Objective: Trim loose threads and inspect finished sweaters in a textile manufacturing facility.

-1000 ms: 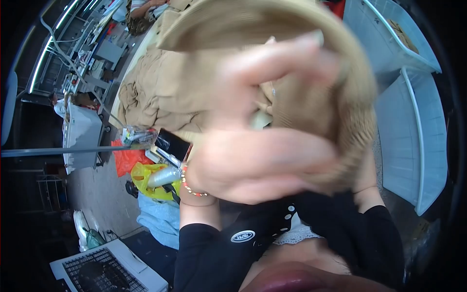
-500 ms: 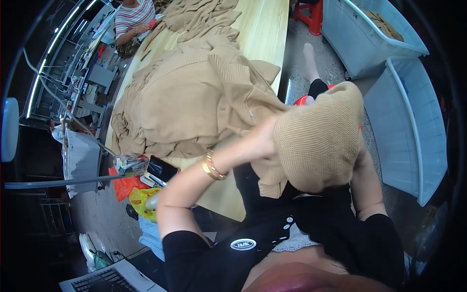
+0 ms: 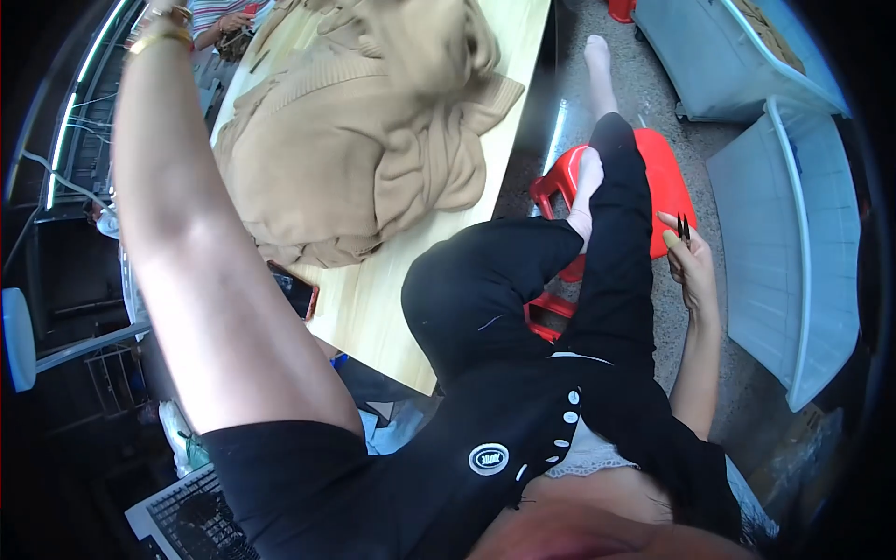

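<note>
My left hand [image 3: 170,7] reaches far up to the left, past the table's side, and the upper edge cuts off its fingers. What it holds, if anything, is hidden. Low on the right, beside a red stool, my right hand [image 3: 693,266] is closed around small dark thread snips [image 3: 683,230], their two pointed blades sticking up. Beige knit sweaters [image 3: 313,177] lie heaped on the pale wooden table [image 3: 369,313]. Over the heap's far part, one beige knit piece [image 3: 425,42] is blurred by motion.
Two pale plastic bins, a near one [image 3: 779,252] and a far one [image 3: 709,70], stand on the right. The red stool [image 3: 665,182] is by my legs. A phone [image 3: 294,291] lies at the table's left edge. Across the table sits a person in a striped top [image 3: 210,14].
The knit piece has come off my right hand, baring the snips, and beige knit now blurs over the far heap. My left arm has swung up and left; my right hand is lower.
</note>
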A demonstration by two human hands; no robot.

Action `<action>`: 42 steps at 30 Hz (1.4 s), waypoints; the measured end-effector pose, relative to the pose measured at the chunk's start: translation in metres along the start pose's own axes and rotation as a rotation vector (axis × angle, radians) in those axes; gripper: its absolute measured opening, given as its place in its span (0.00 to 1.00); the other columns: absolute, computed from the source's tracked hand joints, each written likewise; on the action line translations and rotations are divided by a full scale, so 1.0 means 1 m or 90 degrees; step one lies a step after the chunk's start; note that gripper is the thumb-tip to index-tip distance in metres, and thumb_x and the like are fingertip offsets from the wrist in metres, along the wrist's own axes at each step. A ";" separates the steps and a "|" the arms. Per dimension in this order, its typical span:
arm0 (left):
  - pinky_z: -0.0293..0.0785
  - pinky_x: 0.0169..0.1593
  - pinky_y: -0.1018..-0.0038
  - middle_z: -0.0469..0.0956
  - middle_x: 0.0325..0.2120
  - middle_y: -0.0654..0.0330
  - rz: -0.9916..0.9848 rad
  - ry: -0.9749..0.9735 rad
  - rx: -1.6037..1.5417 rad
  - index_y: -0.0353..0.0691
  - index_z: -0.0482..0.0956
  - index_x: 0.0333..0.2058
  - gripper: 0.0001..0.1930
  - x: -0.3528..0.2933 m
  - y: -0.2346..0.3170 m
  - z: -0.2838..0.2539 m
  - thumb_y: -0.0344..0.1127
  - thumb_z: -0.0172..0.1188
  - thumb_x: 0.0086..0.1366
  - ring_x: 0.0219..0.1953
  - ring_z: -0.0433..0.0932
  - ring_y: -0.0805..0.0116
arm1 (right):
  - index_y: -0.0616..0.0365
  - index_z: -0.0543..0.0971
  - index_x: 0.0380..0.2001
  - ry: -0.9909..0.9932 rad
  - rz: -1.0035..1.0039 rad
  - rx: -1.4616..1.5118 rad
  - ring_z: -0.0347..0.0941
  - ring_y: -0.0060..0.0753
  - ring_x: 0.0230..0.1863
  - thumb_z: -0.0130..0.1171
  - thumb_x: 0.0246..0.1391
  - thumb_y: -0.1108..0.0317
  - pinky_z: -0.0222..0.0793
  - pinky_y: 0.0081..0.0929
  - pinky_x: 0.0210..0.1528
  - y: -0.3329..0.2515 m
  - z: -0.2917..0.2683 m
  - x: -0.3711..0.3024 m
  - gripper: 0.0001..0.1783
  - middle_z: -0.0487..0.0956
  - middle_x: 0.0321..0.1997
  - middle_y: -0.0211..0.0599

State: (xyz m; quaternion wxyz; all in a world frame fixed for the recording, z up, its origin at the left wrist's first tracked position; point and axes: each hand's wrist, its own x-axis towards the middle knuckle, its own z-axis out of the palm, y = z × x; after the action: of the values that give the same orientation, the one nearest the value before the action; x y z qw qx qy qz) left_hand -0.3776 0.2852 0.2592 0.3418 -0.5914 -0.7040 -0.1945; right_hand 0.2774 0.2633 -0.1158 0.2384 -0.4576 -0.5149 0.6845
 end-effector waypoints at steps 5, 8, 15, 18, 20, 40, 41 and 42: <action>0.76 0.49 0.64 0.82 0.42 0.52 -0.039 -0.206 0.149 0.43 0.82 0.46 0.16 -0.156 0.060 0.045 0.43 0.60 0.63 0.46 0.81 0.54 | 0.57 0.75 0.58 -0.017 -0.008 -0.023 0.48 0.06 0.13 0.59 0.63 0.62 0.39 0.14 0.16 -0.002 0.008 0.010 0.22 0.59 0.15 0.11; 0.75 0.49 0.59 0.81 0.44 0.56 0.011 -0.208 0.005 0.45 0.84 0.39 0.12 -0.248 0.101 0.040 0.42 0.65 0.59 0.45 0.79 0.52 | 0.58 0.75 0.58 -0.020 -0.023 -0.022 0.46 0.06 0.13 0.57 0.64 0.63 0.38 0.14 0.15 -0.011 0.009 0.006 0.21 0.57 0.14 0.10; 0.58 0.66 0.54 0.71 0.58 0.51 -0.070 -0.229 -0.028 0.43 0.74 0.58 0.29 -0.340 0.148 0.001 0.51 0.65 0.62 0.63 0.66 0.50 | 0.56 0.79 0.53 -0.070 0.029 -0.004 0.51 0.05 0.16 0.60 0.63 0.63 0.40 0.12 0.17 -0.010 0.032 0.009 0.17 0.61 0.17 0.10; 0.68 0.52 0.58 0.77 0.46 0.57 -0.078 -0.202 -0.017 0.44 0.79 0.45 0.17 -0.349 0.131 0.002 0.46 0.65 0.62 0.50 0.74 0.53 | 0.55 0.80 0.52 -0.118 0.010 -0.022 0.51 0.04 0.16 0.59 0.63 0.64 0.40 0.12 0.17 -0.015 0.055 0.006 0.16 0.61 0.17 0.09; 0.68 0.50 0.56 0.78 0.41 0.57 -0.080 -0.271 -0.001 0.43 0.79 0.40 0.14 -0.342 0.125 0.003 0.46 0.65 0.62 0.47 0.74 0.55 | 0.56 0.80 0.52 -0.136 0.012 -0.032 0.51 0.03 0.16 0.59 0.63 0.64 0.40 0.12 0.17 -0.017 0.067 0.006 0.16 0.61 0.18 0.09; 0.66 0.37 0.66 0.71 0.26 0.59 0.011 -0.160 -0.793 0.40 0.73 0.30 0.09 -0.350 0.323 -0.092 0.34 0.66 0.59 0.31 0.71 0.56 | 0.63 0.76 0.55 -0.209 -0.071 0.094 0.50 0.04 0.16 0.55 0.67 0.63 0.43 0.09 0.16 -0.035 0.089 -0.010 0.18 0.60 0.18 0.13; 0.66 0.37 0.66 0.71 0.27 0.59 0.005 -0.168 -0.798 0.40 0.73 0.30 0.09 -0.356 0.331 -0.094 0.34 0.66 0.59 0.31 0.70 0.57 | 0.63 0.76 0.55 -0.215 -0.072 0.092 0.50 0.04 0.16 0.55 0.67 0.63 0.43 0.09 0.16 -0.037 0.092 -0.009 0.18 0.60 0.18 0.13; 0.65 0.38 0.67 0.71 0.27 0.60 0.000 -0.176 -0.805 0.41 0.73 0.30 0.09 -0.362 0.338 -0.092 0.34 0.65 0.59 0.31 0.70 0.58 | 0.63 0.75 0.56 -0.232 -0.091 0.106 0.50 0.04 0.16 0.55 0.67 0.63 0.43 0.09 0.16 -0.039 0.098 -0.010 0.20 0.60 0.18 0.14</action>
State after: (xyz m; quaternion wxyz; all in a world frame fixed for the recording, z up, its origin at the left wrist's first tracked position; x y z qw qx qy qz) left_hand -0.0034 0.0458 0.0216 -0.1660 -0.6980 -0.4913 -0.4938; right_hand 0.1908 0.2214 -0.0713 0.2264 -0.2670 -0.5222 0.7776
